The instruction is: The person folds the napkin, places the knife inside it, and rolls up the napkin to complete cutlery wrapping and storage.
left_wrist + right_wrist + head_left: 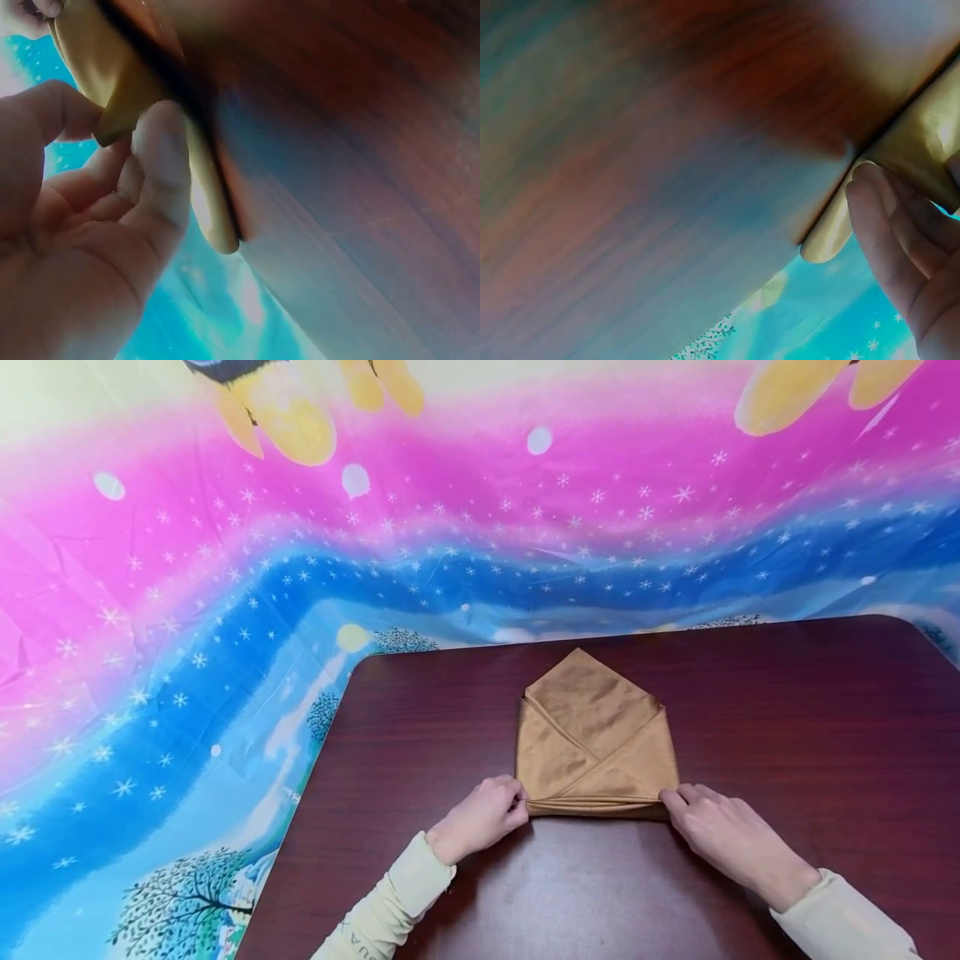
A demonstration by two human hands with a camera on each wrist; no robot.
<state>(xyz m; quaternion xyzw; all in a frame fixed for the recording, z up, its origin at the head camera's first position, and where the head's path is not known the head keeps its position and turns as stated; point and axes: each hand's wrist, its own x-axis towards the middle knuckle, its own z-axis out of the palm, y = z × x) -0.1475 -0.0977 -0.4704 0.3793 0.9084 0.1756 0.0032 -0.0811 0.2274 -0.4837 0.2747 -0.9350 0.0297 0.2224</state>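
Note:
A golden-brown satiny cloth [592,714], folded like an envelope, lies on the dark red table with its pointed flap toward the far edge. Along the near side runs a fold [596,806], lifted slightly in layers. My left hand [483,814] pinches the left end of this fold; in the left wrist view a cloth corner [120,112] sticks out between thumb and finger. At the right end, my right hand [716,827] pinches the other corner. The right wrist view shows its fingers [877,217] against the cloth's edge [922,139], with the fingertips partly hidden.
The wood-grain table [810,735] has rounded far corners and extends on both sides of the cloth. Behind and to its left hangs a pink and blue backdrop [450,560] printed with snowflakes and trees. Light sleeves [390,893] cover both forearms.

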